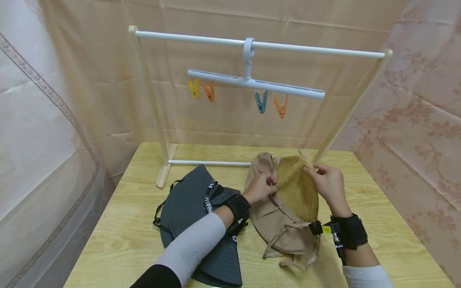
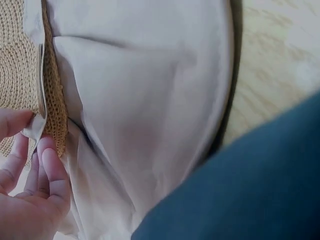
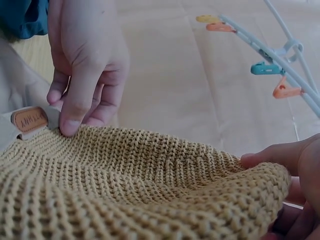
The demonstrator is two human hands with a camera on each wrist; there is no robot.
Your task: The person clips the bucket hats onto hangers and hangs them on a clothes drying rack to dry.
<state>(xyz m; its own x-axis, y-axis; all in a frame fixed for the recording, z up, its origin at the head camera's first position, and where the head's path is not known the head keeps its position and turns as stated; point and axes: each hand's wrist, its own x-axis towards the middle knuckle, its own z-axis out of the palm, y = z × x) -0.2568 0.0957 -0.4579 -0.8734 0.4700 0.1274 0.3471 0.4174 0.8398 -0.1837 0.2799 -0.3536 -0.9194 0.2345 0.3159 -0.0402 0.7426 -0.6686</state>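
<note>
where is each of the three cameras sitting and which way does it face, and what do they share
Head: on the person's head, looking forward and down at the table, rack, left hand and right hand; forearms show.
Left wrist: close above the beige hat and dark hat; left fingers show.
Right wrist: low behind the knitted hat, facing the pegs; both hands show.
Shared: the knitted hat, held in both hands' grip, appears in all three views.

Head view looks forward and down over the desk (image 1: 126,224) from above. Both wrist views sit very close, sharing the knit hat (image 3: 135,190) with the head view.
</note>
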